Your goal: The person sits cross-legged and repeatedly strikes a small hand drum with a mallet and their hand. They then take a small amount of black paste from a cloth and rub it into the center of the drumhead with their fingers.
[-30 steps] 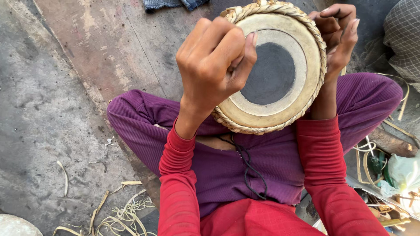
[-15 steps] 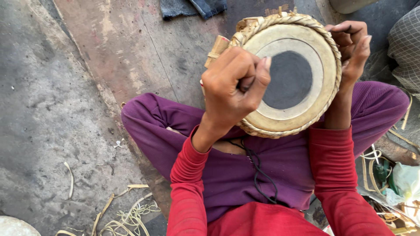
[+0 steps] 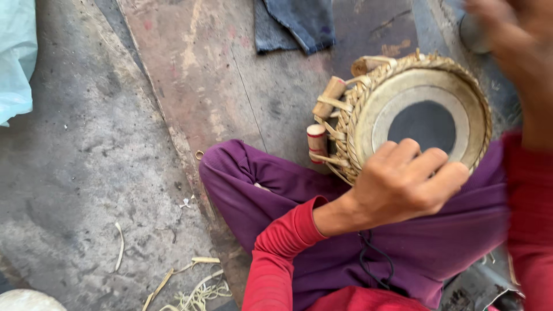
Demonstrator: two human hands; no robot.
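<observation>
Even, soft daylight without harsh shadows or glare; the drum (image 3: pixel 423 121) and left hand (image 3: pixel 403 184) are acceptably sharp, the right hand (image 3: pixel 512 40) at the upper right corner is heavily motion-blurred, and the concrete floor (image 3: pixel 75 173) is slightly soft.

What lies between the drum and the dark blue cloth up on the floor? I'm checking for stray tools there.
In the head view, only bare stained floor separates the drum from the dark blue cloth; no tool shows there.

Round drum (image 3: pixel 423 118) with black centre, braided rim, on lap.
</observation>
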